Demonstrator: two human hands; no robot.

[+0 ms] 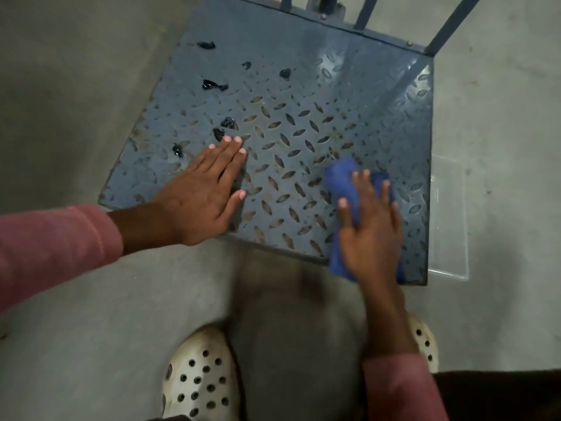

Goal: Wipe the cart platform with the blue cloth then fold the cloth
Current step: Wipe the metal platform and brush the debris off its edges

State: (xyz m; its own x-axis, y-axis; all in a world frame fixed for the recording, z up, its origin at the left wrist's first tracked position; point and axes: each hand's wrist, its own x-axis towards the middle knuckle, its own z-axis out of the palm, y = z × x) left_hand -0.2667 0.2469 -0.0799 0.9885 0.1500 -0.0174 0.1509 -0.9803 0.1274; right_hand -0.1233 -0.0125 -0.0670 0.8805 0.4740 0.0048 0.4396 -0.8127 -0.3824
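The cart platform [288,95] is a blue-grey metal plate with a raised diamond tread, lying on the floor in front of me. My right hand [368,229] lies flat with spread fingers on the bunched blue cloth [340,177], pressing it onto the platform's near right corner. Part of the cloth hangs over the near edge under my palm. My left hand [206,189] rests flat on the near left part of the platform, fingers straight and together. Several black scraps [214,85] sit on the platform's left half, two just beyond my left fingertips.
Blue metal handle bars [455,22] rise from the platform's far edge. A clear plastic tray [449,220] lies on the concrete floor against the platform's right side. My white perforated clogs [198,378] stand on the floor just below the near edge.
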